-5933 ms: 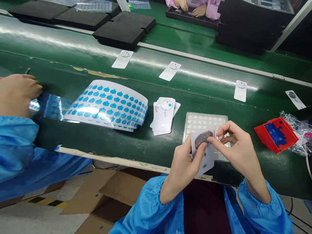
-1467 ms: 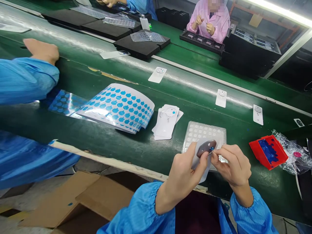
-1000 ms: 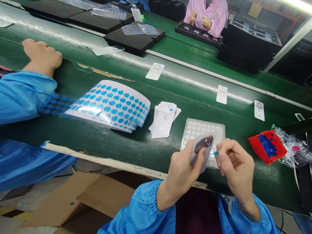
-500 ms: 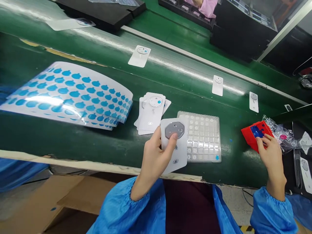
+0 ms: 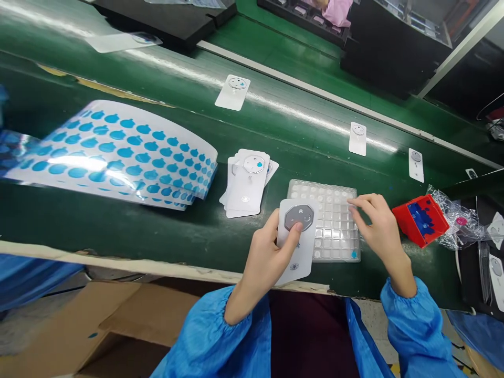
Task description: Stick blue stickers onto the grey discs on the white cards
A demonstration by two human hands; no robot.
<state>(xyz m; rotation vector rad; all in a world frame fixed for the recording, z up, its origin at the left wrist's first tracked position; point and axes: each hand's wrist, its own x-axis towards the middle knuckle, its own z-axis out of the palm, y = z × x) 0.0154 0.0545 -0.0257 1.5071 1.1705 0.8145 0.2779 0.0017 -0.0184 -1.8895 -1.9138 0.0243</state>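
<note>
My left hand (image 5: 268, 262) is shut on a white card (image 5: 306, 252), with its thumb pressed on a grey octagonal piece (image 5: 299, 218) stuck to the card. My right hand (image 5: 378, 223) hangs open with spread fingers and holds nothing. It is above the right edge of a transparent blister tray (image 5: 334, 257), and the card overlaps that tray's left side. Just left of the card lies a stack of white cards (image 5: 246, 184), with a round piece and a blue dot on top. A curved sheet of blue dots (image 5: 114, 157) rests further left.
All this sits on a green conveyor belt (image 5: 177, 241). Single white cards (image 5: 357, 138) lie spaced along it. A red box (image 5: 421, 220) with blue pieces stands by a plastic bag (image 5: 452, 223). A cardboard box (image 5: 129, 325) sits below the front edge. A co-worker's pink sleeve (image 5: 338, 13) shows at the top.
My right hand has come left from the red box to above the tray. The left hand and its card have shifted slightly right, and the view has swung compared with a second ago.
</note>
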